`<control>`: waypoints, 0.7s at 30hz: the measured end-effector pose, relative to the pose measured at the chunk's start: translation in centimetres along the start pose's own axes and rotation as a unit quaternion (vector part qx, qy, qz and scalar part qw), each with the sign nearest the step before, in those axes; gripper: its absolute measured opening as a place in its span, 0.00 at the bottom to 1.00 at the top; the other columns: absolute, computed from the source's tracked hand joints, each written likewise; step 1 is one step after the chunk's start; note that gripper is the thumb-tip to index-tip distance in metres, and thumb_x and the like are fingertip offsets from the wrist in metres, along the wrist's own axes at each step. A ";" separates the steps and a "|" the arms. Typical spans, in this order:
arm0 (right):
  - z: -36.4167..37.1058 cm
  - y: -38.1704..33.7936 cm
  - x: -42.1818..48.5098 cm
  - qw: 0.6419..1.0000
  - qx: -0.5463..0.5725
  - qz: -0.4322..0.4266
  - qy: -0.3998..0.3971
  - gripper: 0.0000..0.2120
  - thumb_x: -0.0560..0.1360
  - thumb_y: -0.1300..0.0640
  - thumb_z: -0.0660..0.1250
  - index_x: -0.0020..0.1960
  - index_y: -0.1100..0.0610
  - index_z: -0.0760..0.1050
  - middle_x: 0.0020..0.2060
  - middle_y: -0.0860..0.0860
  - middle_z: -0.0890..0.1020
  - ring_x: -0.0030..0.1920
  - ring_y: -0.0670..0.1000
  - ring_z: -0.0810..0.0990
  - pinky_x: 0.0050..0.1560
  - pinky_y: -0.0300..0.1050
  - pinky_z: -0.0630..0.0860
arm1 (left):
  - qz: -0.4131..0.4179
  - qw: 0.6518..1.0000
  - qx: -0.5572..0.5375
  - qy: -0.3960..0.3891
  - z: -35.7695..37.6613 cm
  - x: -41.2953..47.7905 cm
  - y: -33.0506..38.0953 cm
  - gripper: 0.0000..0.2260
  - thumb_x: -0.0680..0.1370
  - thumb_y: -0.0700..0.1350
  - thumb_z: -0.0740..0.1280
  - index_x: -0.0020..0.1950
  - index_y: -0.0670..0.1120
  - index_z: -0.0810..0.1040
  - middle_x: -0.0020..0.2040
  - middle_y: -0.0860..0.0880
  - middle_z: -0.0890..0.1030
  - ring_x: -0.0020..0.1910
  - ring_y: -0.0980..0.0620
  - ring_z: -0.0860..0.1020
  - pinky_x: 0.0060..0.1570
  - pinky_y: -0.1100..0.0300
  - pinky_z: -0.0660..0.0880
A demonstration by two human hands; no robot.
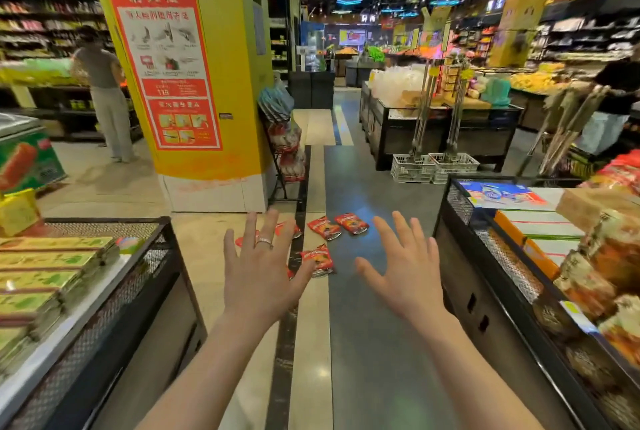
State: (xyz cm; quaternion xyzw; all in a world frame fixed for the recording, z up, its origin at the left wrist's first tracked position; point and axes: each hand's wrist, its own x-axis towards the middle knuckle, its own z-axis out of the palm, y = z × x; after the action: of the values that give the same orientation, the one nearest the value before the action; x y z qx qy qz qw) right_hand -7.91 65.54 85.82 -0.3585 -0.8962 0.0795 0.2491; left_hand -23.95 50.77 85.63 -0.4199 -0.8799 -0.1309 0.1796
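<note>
Several red snack packets lie scattered on the shop floor ahead of me: one [351,223] furthest right, one [324,227] beside it, one [317,259] nearer to me. Others are partly hidden behind my left hand. My left hand [259,267] is stretched out over them with fingers spread, a ring on one finger, holding nothing. My right hand [407,268] is also stretched forward, fingers spread and empty, to the right of the packets.
A black mesh display bin [152,253] with green boxes stands at my left. Another bin [460,218] with boxed and bagged goods is at my right. A yellow pillar [180,83] and a wire rack [287,159] rise ahead. People stand far left and far right.
</note>
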 end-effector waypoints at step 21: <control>25.4 11.3 48.0 0.990 0.018 -0.093 -0.109 0.37 0.71 0.33 0.53 0.76 0.46 0.65 0.77 0.54 0.63 0.78 0.61 0.56 0.74 0.65 0.54 | -0.113 0.988 0.025 -0.102 27.4 43.0 -0.5 0.36 0.74 0.70 0.42 0.81 0.59 0.54 0.83 0.50 0.51 0.81 0.43 0.45 0.76 0.37 0.42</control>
State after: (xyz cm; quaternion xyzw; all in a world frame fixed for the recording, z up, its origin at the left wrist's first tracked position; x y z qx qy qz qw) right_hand -43.57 107.45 78.96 -0.2582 -0.9458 0.1107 0.1631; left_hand -55.06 90.68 79.17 -0.3240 -0.9385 -0.0851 0.0835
